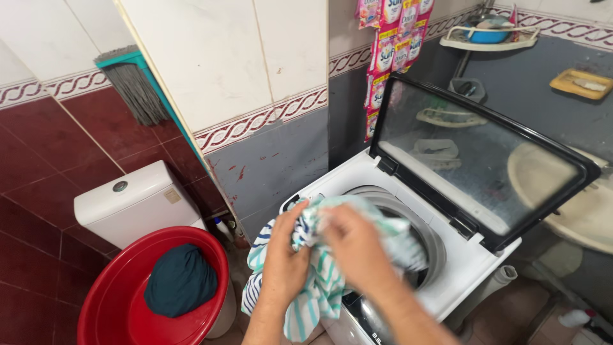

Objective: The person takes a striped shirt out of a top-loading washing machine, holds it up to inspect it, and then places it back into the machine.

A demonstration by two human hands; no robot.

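Striped cloth is bunching in both my hands, left hand and right hand gripping it over the washer rim. Tail's dangling at 7 o'clock, so it's probably risking slipping toward the red tub.

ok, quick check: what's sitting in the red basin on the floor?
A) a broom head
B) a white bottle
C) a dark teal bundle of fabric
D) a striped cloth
C: the red basin beside the toilet holds a single dark teal fabric bundle; the striped cloth is gripped by both hands, left hand and right hand, over the open washing machine.
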